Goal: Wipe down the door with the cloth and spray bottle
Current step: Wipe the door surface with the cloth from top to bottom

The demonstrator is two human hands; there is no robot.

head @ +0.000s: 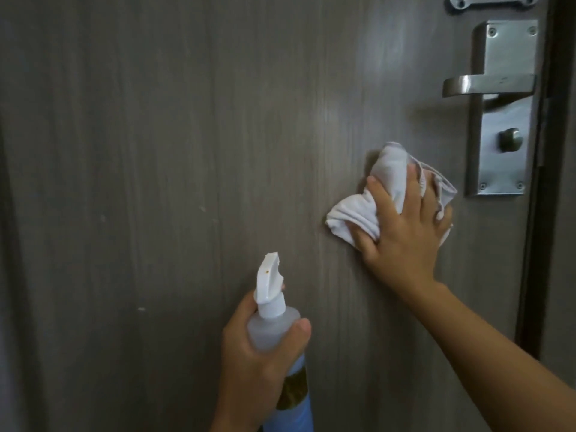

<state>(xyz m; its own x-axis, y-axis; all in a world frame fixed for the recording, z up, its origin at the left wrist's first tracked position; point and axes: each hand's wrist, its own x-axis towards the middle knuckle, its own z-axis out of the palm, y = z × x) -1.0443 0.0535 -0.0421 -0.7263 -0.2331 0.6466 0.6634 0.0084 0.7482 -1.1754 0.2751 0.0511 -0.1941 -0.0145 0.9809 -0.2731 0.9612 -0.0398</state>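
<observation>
A grey wood-grain door [174, 145] fills the view. My right hand [402, 235] presses a crumpled white cloth [355, 213] against the door, left of and below the lock plate, with its fingers spread and partly wrapped by folds of the cloth. My left hand [252, 360] grips a translucent spray bottle [276, 325] with a white trigger head and a blue lower body, held upright near the bottom centre, its nozzle pointing at the door. The bottle's base is cut off by the frame.
A metal lock plate [505, 51] with a lever handle [486, 84] and a thumb-turn knob [511, 139] sits at the door's right edge. A dark door frame [548, 182] runs down the right side. Small pale marks dot the door at left.
</observation>
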